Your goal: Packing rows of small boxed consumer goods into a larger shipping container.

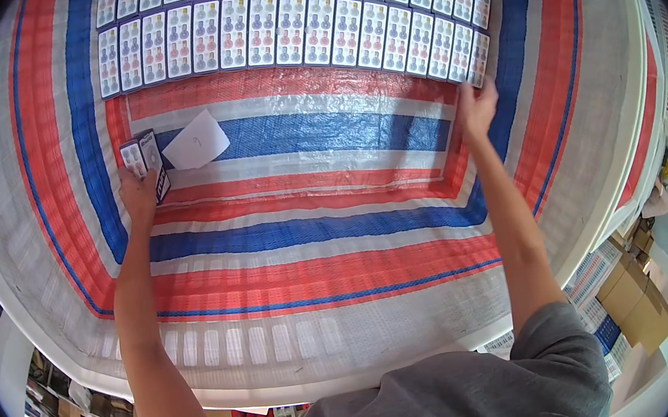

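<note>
My left hand (139, 196) is closed round a small upright box (152, 159) near the left inner side of the lined bin. The box has a dark printed side and a pale face with rows of small pictures. At the right end of the front row, my right hand (477, 110) has its thumb and fingers at the near end of the last small box (479, 60), gripping it. Similar boxes (252, 35) stand side by side in two long rows across the far part of the bin.
A white paper slip (196, 142) lies beside the left-hand box. Red, white and blue striped woven sheeting (312, 231) lines the bin, whose pale rim (289, 393) curves round me. Cardboard boxes (635, 302) and a person (662, 197) are off to the right.
</note>
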A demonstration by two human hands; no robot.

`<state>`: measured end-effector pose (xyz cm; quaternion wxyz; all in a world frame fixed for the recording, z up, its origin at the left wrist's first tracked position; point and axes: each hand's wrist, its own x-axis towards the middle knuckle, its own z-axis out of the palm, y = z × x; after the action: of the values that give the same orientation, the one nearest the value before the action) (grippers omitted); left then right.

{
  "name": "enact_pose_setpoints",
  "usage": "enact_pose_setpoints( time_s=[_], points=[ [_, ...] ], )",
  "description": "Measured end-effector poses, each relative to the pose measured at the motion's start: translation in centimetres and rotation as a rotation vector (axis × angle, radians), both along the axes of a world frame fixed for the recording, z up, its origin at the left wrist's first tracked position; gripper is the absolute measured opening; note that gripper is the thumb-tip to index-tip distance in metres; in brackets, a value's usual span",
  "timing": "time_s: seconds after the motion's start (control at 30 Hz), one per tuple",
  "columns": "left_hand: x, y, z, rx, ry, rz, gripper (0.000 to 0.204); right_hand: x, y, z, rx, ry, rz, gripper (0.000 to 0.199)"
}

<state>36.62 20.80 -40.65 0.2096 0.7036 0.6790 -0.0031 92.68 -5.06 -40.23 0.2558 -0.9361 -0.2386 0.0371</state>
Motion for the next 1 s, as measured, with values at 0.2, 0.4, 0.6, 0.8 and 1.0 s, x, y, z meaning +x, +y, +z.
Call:
enact_pose_setpoints(
  time_s=[0.2,0.4,0.6,0.8,1.0],
  points=[
    [9.9,-1.6,6.6,-0.082,-0.234,-0.075,0.037,8.2,1.3,-2.4,-0.181,0.253,-0.07,0.058],
    [24.6,-9.3,6.3,-0.363,-0.519,-0.312,0.04,10.7,1.7,-3.0,-0.23,0.549,-0.097,0.057],
    [29.5,-15.3,2.3,-0.392,-0.311,-0.427,0.043,11.3,2.7,-2.3,-0.046,0.842,-0.009,0.063],
    [32.4,-21.1,-0.1,-0.499,-0.307,-0.374,0.049,11.5,2.5,-2.1,-0.018,0.846,0.021,0.061],
    [32.2,-21.5,0.3,-0.547,-0.222,-0.339,0.051,10.8,3.0,-4.4,0.081,0.793,0.061,0.055]
  ],
)
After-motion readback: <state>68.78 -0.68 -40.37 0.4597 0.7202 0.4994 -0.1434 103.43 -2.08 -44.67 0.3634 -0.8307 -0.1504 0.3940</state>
